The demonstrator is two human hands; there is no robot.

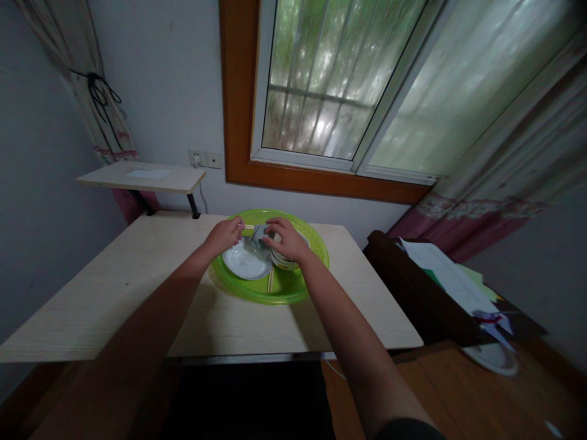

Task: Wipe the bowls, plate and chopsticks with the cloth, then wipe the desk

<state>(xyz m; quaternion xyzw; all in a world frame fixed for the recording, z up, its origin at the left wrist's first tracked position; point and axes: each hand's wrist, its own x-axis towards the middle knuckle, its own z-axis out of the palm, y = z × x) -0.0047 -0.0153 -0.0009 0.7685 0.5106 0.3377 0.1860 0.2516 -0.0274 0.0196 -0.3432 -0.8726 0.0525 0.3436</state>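
Observation:
A round green tray lies on the table and bears the dishes. My left hand is closed on the end of a pair of chopsticks, held over the tray's far left part. Their other end runs into a grey cloth. My right hand has its thumb and fingers bent around the cloth's right side, above the stacked bowls. Below my left hand sits a white plate. More chopsticks rest on the tray between plate and bowls.
The pale wooden table stands against the wall under a barred window. At its back left is a small raised shelf with a paper on it. To the right, a dark brown piece of furniture holds papers.

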